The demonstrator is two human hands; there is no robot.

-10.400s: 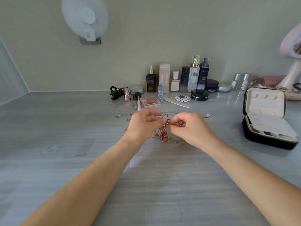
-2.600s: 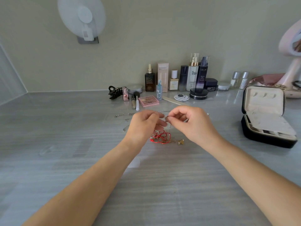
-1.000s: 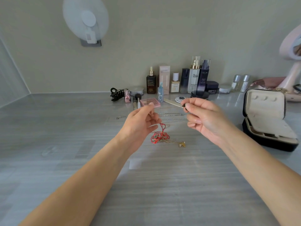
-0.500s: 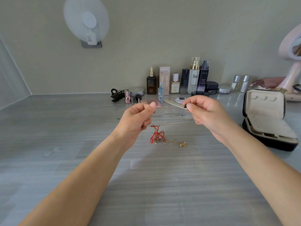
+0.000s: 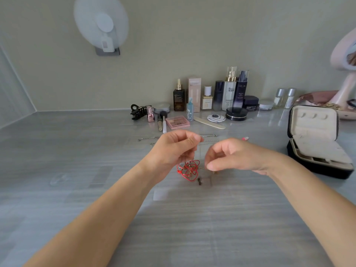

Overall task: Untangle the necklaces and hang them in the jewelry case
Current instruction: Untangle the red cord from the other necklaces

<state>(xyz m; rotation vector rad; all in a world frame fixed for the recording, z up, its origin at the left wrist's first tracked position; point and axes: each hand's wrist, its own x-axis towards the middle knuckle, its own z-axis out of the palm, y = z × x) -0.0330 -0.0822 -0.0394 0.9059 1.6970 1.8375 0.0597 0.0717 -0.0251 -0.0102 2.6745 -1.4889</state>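
A tangle of red cord necklace (image 5: 187, 169) and thin gold chain lies on the grey table, with a small dark pendant (image 5: 199, 181) just in front of it. My left hand (image 5: 176, 149) hovers above the tangle, thumb and forefinger pinched on a fine chain that drops down into it. My right hand (image 5: 237, 157) is low beside the tangle on the right, its thumb and fingertips closed on the gold chain's end. Two silver chains (image 5: 146, 139) lie stretched out behind my hands. The black jewelry case (image 5: 316, 170) stands open at the right, its cream lid upright.
Cosmetic bottles (image 5: 230, 89), a pink palette (image 5: 177, 122), brushes, a hair claw (image 5: 138, 111) and a nail file line the back of the table. A pink mirror stand (image 5: 344, 87) is behind the case. A fan (image 5: 101, 26) hangs on the wall.
My hands, which held a fine chain stretched apart and raised, have come closer together. The right hand has dropped down next to the red tangle; the pendant has shifted.
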